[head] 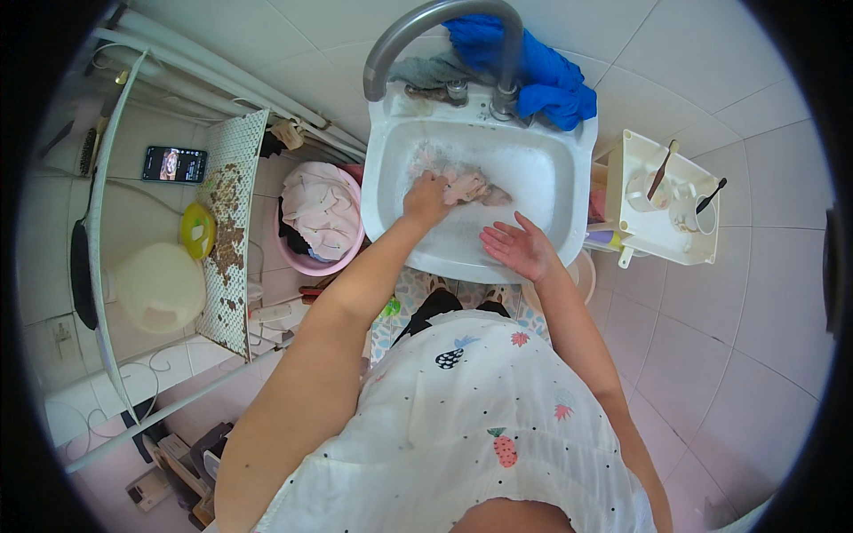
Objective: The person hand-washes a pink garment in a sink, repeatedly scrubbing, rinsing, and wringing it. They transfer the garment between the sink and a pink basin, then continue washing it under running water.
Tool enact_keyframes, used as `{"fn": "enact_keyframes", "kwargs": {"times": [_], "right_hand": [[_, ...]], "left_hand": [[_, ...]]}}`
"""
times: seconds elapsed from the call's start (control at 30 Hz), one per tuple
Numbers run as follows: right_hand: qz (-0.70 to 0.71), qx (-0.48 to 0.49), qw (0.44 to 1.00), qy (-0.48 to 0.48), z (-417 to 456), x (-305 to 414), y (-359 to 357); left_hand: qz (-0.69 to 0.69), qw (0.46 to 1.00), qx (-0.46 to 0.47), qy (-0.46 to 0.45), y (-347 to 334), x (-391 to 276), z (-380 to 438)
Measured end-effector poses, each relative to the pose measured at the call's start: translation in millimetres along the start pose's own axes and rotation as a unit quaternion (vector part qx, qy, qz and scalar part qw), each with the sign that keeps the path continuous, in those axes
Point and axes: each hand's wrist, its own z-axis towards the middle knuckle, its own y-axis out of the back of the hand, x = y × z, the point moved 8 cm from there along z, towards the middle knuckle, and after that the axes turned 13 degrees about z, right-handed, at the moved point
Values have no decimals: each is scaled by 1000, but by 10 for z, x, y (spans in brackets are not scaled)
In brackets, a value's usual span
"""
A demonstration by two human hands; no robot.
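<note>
A white washbasin (566,173) in front of me holds cloudy, sudsy water. In it lies a wet, crumpled pale pink cloth (466,186), partly under the suds. My left hand (426,200) reaches into the basin with its fingers curled on the left end of this cloth; the fingertips are partly hidden. Above the basin's front right part is my right hand (518,246), palm turned up, fingers apart and nothing in it. A grey curved faucet (420,33) arches over the back of the basin.
Blue cloth (553,80) drapes over the basin's back right corner. A pink tub (320,266) of clothes stands to the left, beside a rusty wire shelf (230,320) with a phone (174,164) and a yellow bowl (193,248). At right, a cream rack (693,250) holds cups and toothbrushes.
</note>
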Motion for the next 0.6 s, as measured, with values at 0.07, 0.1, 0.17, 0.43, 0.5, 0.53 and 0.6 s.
{"fn": "enact_keyframes", "kwargs": {"times": [0.07,0.1,0.17,0.43,0.5,0.53,0.6], "right_hand": [[3,-10,1000,-20,6,-41,-60],[18,-25,999,-30,2,-65,-116],[46,-48,996,-64,-38,-133,-297],[20,57,998,29,78,27,-1123],[38,28,999,14,391,196,-918],[40,32,999,13,532,255,-808],[29,-5,998,51,428,171,-830]], "left_hand": [[-94,994,-47,25,241,-84,-16],[-143,984,-103,23,414,-119,-30],[-211,965,-156,16,772,-235,-85],[-473,877,-78,-36,1519,-895,-803],[-505,859,-76,-41,1558,-922,-881],[-535,842,-67,-25,1476,-832,-879],[-586,807,-71,19,1322,-546,-870]]}}
